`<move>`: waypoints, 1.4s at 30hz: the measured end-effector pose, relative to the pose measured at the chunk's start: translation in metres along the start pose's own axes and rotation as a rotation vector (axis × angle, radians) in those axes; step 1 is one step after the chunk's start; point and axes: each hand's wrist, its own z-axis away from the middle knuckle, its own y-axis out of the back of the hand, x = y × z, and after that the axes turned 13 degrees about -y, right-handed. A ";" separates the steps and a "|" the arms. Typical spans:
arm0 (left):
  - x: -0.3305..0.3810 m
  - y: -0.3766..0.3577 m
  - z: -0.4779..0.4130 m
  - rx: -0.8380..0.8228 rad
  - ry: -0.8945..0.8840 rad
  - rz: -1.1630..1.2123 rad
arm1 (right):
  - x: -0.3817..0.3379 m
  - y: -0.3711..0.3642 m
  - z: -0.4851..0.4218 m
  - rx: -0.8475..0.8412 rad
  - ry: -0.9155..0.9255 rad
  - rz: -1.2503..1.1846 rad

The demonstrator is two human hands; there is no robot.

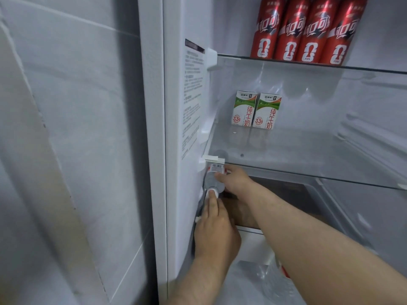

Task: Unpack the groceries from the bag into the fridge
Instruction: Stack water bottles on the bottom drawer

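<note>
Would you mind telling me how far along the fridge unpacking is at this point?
Done: four cans stand on the top shelf, and two milk cartons on the middle shelf. In hand: the right hand grips a bottle under that shelf, while the left hand presses its cap. Left: the bag below seems to hold more.

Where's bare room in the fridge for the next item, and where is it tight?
The middle shelf is bare in front of and right of the two milk cartons. The top shelf has a bare strip right of the four red cans. Tight: the left corner under the middle shelf, where left hand and right hand are on the water bottle.
</note>
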 end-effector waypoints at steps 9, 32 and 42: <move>0.002 0.009 -0.008 -0.082 0.025 0.053 | -0.004 0.003 -0.007 -0.012 -0.043 0.013; 0.052 -0.008 0.062 -0.183 -0.117 0.475 | 0.075 0.119 0.205 0.415 0.064 0.477; 0.084 -0.036 0.068 -0.358 0.002 0.623 | 0.103 0.128 0.205 0.375 0.053 0.349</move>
